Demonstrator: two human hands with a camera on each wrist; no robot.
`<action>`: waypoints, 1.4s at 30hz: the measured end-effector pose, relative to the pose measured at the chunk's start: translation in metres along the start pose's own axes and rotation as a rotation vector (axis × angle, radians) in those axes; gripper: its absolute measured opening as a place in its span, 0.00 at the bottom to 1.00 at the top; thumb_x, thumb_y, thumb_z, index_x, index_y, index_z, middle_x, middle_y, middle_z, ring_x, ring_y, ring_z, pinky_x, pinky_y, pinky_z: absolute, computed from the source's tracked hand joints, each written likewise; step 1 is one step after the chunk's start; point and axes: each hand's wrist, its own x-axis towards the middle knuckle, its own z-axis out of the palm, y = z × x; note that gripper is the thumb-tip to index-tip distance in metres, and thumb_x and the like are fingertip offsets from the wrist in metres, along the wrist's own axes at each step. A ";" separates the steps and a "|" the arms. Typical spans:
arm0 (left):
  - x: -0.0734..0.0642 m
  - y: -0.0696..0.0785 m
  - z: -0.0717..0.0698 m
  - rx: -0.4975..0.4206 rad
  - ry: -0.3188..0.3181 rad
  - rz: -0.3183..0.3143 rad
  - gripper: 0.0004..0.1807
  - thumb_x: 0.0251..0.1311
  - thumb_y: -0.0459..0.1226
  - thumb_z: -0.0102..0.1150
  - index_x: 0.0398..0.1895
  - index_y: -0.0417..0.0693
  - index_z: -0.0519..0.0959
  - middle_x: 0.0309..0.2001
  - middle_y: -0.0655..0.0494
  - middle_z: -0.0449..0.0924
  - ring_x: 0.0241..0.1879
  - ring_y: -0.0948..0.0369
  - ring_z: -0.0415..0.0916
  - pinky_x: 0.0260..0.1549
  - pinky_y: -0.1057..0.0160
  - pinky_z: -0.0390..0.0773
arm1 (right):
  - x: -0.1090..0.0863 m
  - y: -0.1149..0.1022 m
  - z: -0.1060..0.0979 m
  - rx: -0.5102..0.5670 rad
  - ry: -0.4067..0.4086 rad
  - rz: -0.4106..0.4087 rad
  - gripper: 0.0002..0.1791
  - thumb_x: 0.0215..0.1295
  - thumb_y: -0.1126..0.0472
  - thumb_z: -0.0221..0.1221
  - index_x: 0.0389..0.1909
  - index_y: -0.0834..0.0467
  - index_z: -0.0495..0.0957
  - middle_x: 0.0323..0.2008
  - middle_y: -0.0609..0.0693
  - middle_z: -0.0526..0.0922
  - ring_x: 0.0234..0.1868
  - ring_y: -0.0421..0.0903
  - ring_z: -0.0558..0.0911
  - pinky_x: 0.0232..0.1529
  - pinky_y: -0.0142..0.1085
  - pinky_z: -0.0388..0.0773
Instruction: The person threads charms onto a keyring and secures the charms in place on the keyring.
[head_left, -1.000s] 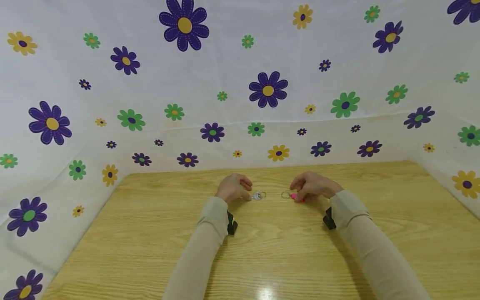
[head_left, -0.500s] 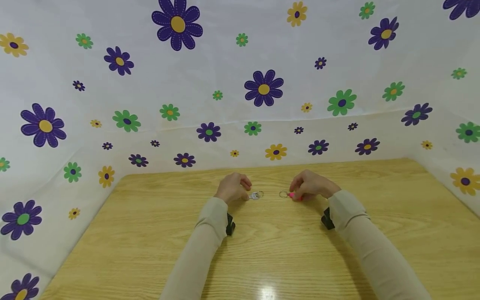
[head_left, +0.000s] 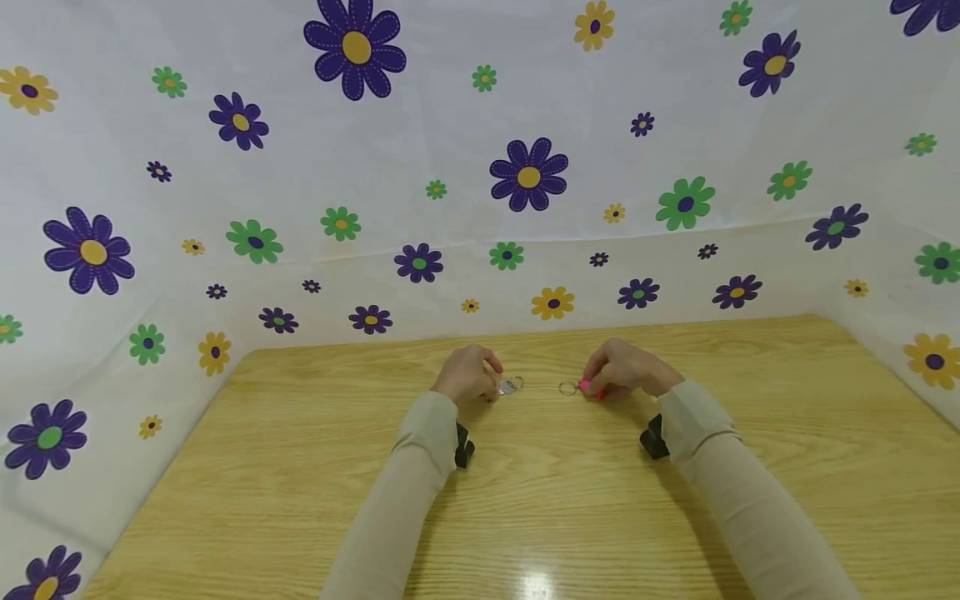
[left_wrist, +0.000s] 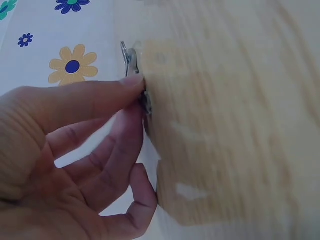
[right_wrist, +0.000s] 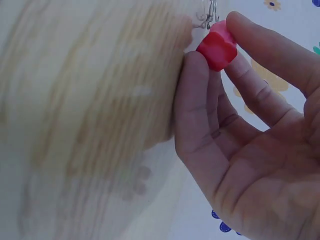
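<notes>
Near the back of the wooden table, my left hand (head_left: 463,375) pinches a small silver metal keychain (head_left: 507,387) whose ring points right. In the left wrist view the thumb lies along the metal keychain (left_wrist: 132,61), and the fingertips behind hide part of it. My right hand (head_left: 628,367) holds a pink keychain (head_left: 584,387), its round wire ring (head_left: 567,388) facing left. From the right wrist, the pink-red charm (right_wrist: 219,47) shows between thumb and fingers, with metal links at its top. A short gap separates the two rings.
A wood-grain table (head_left: 525,492) spreads out in front of me. Behind it and at both sides hangs a white cloth (head_left: 442,108) printed with purple, green and yellow flowers. A black wrist device (head_left: 656,437) sits under the right cuff.
The silver keychain has tilted in my left fingers, its ring end rising a little. My right hand keeps its grip on the pink keychain. The head view has shifted slightly.
</notes>
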 end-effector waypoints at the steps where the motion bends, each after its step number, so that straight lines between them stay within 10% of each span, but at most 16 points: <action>1: 0.000 0.001 -0.001 0.006 -0.007 -0.005 0.18 0.50 0.26 0.75 0.46 0.41 0.86 0.44 0.48 0.85 0.40 0.54 0.79 0.42 0.57 0.80 | -0.001 0.000 -0.001 0.002 -0.003 -0.004 0.05 0.62 0.71 0.66 0.37 0.70 0.83 0.30 0.50 0.83 0.29 0.42 0.78 0.34 0.35 0.83; 8: -0.001 0.004 -0.003 0.034 -0.032 -0.018 0.17 0.48 0.25 0.73 0.44 0.40 0.87 0.55 0.44 0.82 0.42 0.54 0.73 0.42 0.59 0.76 | -0.001 0.000 -0.001 0.036 -0.026 -0.002 0.05 0.62 0.70 0.65 0.37 0.69 0.82 0.30 0.50 0.83 0.29 0.42 0.78 0.35 0.36 0.83; 25: -0.004 -0.005 -0.002 -0.044 -0.047 0.014 0.08 0.65 0.32 0.60 0.38 0.37 0.87 0.37 0.48 0.84 0.23 0.62 0.66 0.29 0.64 0.69 | -0.002 -0.006 -0.001 0.126 -0.105 0.009 0.12 0.65 0.71 0.59 0.47 0.74 0.78 0.27 0.52 0.77 0.29 0.43 0.76 0.38 0.38 0.85; 33: 0.001 -0.006 -0.003 -0.133 -0.082 0.003 0.13 0.68 0.32 0.56 0.23 0.38 0.80 0.17 0.57 0.69 0.18 0.64 0.58 0.23 0.67 0.62 | -0.003 -0.002 -0.003 0.171 -0.124 -0.002 0.12 0.65 0.73 0.56 0.47 0.74 0.77 0.29 0.53 0.78 0.29 0.43 0.75 0.36 0.36 0.84; 42: 0.001 -0.009 -0.002 -0.375 -0.079 -0.029 0.10 0.70 0.29 0.56 0.48 0.31 0.82 0.38 0.45 0.85 0.28 0.62 0.80 0.27 0.68 0.78 | -0.003 0.001 -0.004 0.144 -0.099 0.010 0.05 0.69 0.71 0.59 0.40 0.71 0.77 0.26 0.52 0.76 0.27 0.42 0.74 0.33 0.33 0.82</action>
